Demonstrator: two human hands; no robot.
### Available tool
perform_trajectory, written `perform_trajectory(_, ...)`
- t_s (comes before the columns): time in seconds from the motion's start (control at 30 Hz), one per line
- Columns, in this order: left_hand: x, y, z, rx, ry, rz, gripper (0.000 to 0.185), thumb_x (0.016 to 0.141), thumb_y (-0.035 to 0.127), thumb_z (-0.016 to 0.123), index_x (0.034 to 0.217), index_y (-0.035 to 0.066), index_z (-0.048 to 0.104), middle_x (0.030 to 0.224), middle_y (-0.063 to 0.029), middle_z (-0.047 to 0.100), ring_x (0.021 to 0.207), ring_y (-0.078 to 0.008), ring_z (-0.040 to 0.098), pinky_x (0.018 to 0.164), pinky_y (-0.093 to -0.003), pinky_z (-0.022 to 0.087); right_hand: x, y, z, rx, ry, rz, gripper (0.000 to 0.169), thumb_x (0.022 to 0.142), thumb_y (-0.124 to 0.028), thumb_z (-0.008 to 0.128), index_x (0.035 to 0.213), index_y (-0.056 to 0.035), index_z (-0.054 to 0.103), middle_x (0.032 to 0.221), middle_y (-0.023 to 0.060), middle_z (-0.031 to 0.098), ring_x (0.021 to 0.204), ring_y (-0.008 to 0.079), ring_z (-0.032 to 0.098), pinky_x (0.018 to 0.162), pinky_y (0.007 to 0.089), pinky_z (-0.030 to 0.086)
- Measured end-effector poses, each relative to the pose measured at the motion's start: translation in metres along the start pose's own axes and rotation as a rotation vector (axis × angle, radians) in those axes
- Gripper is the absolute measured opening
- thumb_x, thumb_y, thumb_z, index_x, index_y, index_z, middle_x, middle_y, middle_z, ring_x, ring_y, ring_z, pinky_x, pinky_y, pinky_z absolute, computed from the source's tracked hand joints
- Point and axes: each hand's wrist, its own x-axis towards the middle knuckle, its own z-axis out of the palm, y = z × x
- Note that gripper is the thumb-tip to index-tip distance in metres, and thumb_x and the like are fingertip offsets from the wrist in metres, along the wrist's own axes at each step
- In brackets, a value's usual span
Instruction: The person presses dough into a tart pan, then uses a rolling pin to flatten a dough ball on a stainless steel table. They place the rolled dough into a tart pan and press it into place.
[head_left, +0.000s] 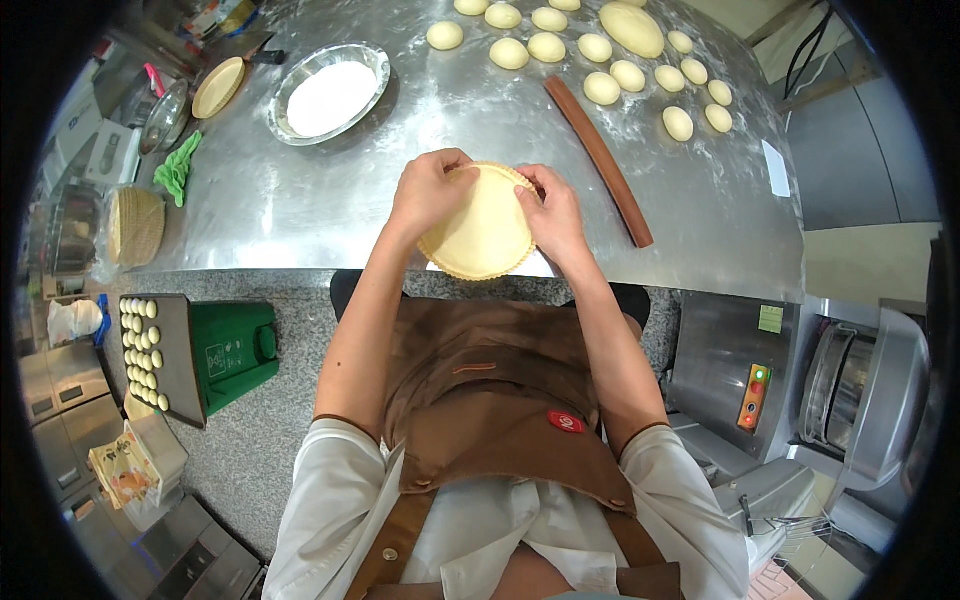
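A round, flat piece of pale dough with a crimped rim (484, 229) is at the near edge of the steel table, between my hands. My left hand (436, 189) grips its upper left rim, thumb on top. On the upper right rim, my right hand (551, 206) has its thumb and fingers closed on the edge. What lies under the dough is mostly hidden. A brown wooden rolling pin (600, 161) lies to the right of my hands. Beyond it sit several dough balls (602, 88) and one larger oval dough piece (632, 30).
A metal bowl of white flour (330, 97) stands at the back left of the steel table (315, 217). Farther left are a shallow round basket (218, 88), a green cloth (178, 168) and bagged stacked liners (136, 226). A tray of small dough pieces (172, 360) rests on a green bin (236, 352).
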Motion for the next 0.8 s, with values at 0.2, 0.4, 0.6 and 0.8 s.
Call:
perform_trajectory(0.2, -0.006, 0.007, -0.003, -0.096, -0.051, 0.019, 0.024, 0.091, 0.019, 0.067, 0.103, 0.001, 0.075, 0.087, -0.0134, 0.075, 0.079, -0.0214, 0.072, 0.076, -0.0355, 0.056, 0.003, 0.001, 0.003, -0.013, 0.017, -0.037, 0.017, 0.093, -0.014, 0.070, 0.106, -0.0030, 0.072, 0.103, 0.0162, 0.072, 0.101, 0.0351, 0.066, 0.096, 0.0455, 0.045)
perform_trajectory(0.4, -0.004, 0.002, -0.001, -0.095, 0.034, -0.045, 0.024, 0.092, 0.017, 0.066, 0.105, 0.000, 0.074, 0.089, -0.0135, 0.075, 0.079, -0.0196, 0.071, 0.076, -0.0340, 0.056, 0.003, 0.000, 0.005, 0.035, 0.018, -0.056, 0.020, 0.094, -0.015, 0.070, 0.108, -0.0023, 0.071, 0.104, 0.0171, 0.072, 0.102, 0.0352, 0.066, 0.096, 0.0460, 0.044)
perform_trajectory(0.6, -0.006, -0.002, -0.005, -0.264, -0.022, -0.011, 0.025, 0.095, 0.019, 0.066, 0.106, -0.002, 0.074, 0.086, -0.0116, 0.075, 0.078, -0.0170, 0.070, 0.075, -0.0336, 0.056, -0.005, 0.011, -0.002, -0.079, 0.021, -0.043, 0.021, 0.094, -0.015, 0.069, 0.113, -0.0043, 0.070, 0.106, 0.0175, 0.072, 0.105, 0.0355, 0.065, 0.100, 0.0454, 0.042)
perform_trajectory(0.8, -0.001, -0.009, -0.002, -0.166, -0.029, -0.078, 0.027, 0.096, 0.019, 0.065, 0.111, -0.002, 0.073, 0.090, -0.0102, 0.075, 0.079, -0.0162, 0.069, 0.075, -0.0324, 0.055, 0.003, -0.011, 0.002, 0.024, -0.012, -0.064, 0.019, 0.095, -0.013, 0.067, 0.110, -0.0020, 0.071, 0.105, 0.0190, 0.072, 0.101, 0.0368, 0.067, 0.093, 0.0457, 0.048)
